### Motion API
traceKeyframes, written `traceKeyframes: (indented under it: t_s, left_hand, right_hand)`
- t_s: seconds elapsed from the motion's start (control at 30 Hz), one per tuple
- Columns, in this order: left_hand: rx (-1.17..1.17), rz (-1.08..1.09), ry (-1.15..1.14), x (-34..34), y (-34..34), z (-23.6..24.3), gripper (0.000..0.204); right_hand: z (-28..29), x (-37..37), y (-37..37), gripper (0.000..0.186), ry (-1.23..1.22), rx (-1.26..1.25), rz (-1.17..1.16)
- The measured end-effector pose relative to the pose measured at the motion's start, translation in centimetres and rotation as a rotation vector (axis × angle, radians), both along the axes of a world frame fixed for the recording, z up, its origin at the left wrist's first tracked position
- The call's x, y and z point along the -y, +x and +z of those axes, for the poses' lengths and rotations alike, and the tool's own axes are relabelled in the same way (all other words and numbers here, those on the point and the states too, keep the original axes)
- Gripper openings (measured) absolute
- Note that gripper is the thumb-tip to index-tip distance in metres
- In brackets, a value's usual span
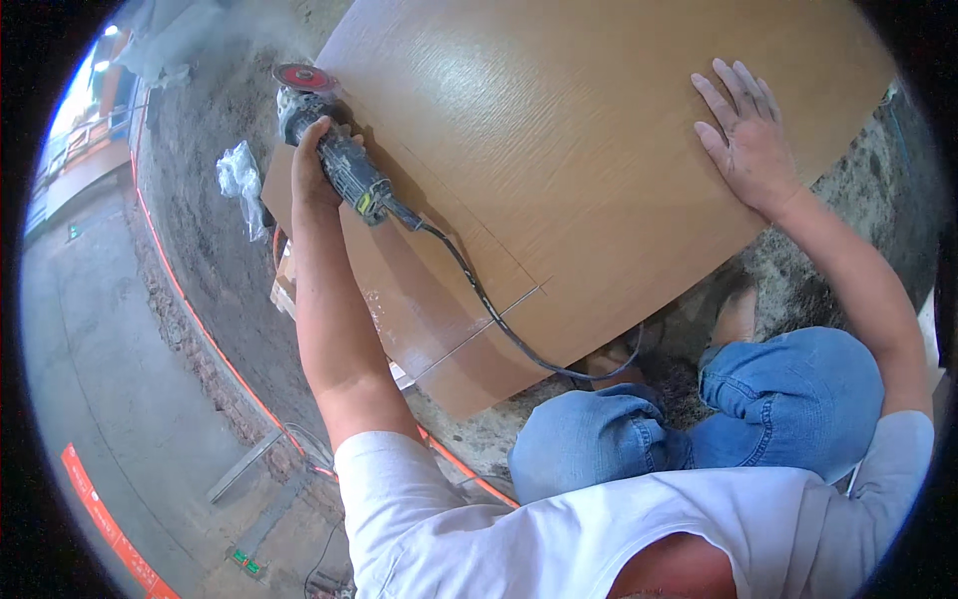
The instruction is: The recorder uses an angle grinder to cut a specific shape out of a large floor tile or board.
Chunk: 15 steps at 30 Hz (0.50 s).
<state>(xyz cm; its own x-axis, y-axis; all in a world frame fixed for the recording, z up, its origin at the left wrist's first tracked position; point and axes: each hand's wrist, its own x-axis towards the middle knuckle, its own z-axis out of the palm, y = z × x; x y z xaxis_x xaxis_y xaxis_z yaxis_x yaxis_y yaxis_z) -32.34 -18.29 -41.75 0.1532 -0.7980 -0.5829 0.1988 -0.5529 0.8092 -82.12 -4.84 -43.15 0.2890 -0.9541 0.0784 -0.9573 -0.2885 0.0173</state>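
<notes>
My left hand (pixel 314 165) is wrapped around the body of a dusty angle grinder (pixel 347 165). Its red disc (pixel 303 78) is at the upper left edge of a large brown board (pixel 599 150) with a glossy, grained face. Pale dust hangs in the air beyond the disc. A thin line runs along the board from near the grinder to a short cross-line, where a cut (pixel 477 331) leads to the near edge. From the grinder's rear a black cord (pixel 489 304) trails over the board toward my knees. My right hand (pixel 750 150) lies flat on the board's right part, fingers spread.
Crumpled clear plastic (pixel 240 178) lies on rough ground left of the board. Farther left, an orange hose or cable (pixel 190 304) runs across the floor. A red-orange strip (pixel 105 524) and a metal bar (pixel 244 466) are at the lower left. My bent knees (pixel 798 399) are close to the board's near edge.
</notes>
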Motion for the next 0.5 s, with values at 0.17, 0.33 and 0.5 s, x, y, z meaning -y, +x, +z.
traceKeyframes:
  t_s: [0.17,0.33,0.5]
  left_hand:
    - [-0.01,-0.022,0.011,0.1,0.5,-0.1,0.04]
    - [-0.029,-0.034,0.021,-0.1,0.4,0.0,0.042]
    - [-0.016,-0.01,0.011,-0.1,0.3,0.0,0.042]
  right_hand:
    - [0.0,0.3,0.2,0.05,-0.002,0.008,-0.005]
    - [-0.1,0.8,0.4,0.05,-0.008,-0.002,-0.003]
    - [-0.2,1.4,0.5,0.051,-0.01,-0.019,-0.001]
